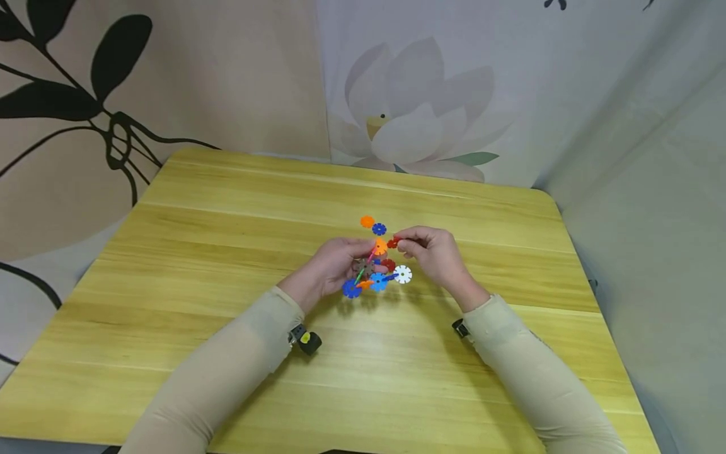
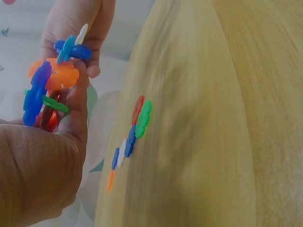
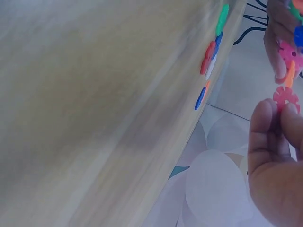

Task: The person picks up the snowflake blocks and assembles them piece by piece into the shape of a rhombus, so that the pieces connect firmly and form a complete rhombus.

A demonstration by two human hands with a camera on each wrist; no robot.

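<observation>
My left hand (image 1: 331, 261) holds a joined cluster of notched plastic discs, snowflake-shaped building pieces. In it are a dark blue disc (image 1: 351, 289), a light blue disc (image 1: 378, 281), a white disc (image 1: 403, 274) and an orange disc (image 1: 380, 246) near the thumb. Green (image 2: 56, 104) and brown discs also belong to it, and a pink disc (image 3: 289, 54) shows in the right wrist view. Between thumb and index finger, my right hand (image 1: 437, 255) pinches a red disc (image 3: 285, 97), its edge right at the orange disc's edge. The left fingers partly hide the cluster.
Beyond the hands, a loose orange disc (image 1: 367, 221) and a blue disc (image 1: 379, 229) lie on the wooden table (image 1: 227, 214). Loose green (image 2: 143, 119), red (image 2: 138, 110) and white (image 2: 121, 152) discs lie there too. A patterned curtain hangs behind the table.
</observation>
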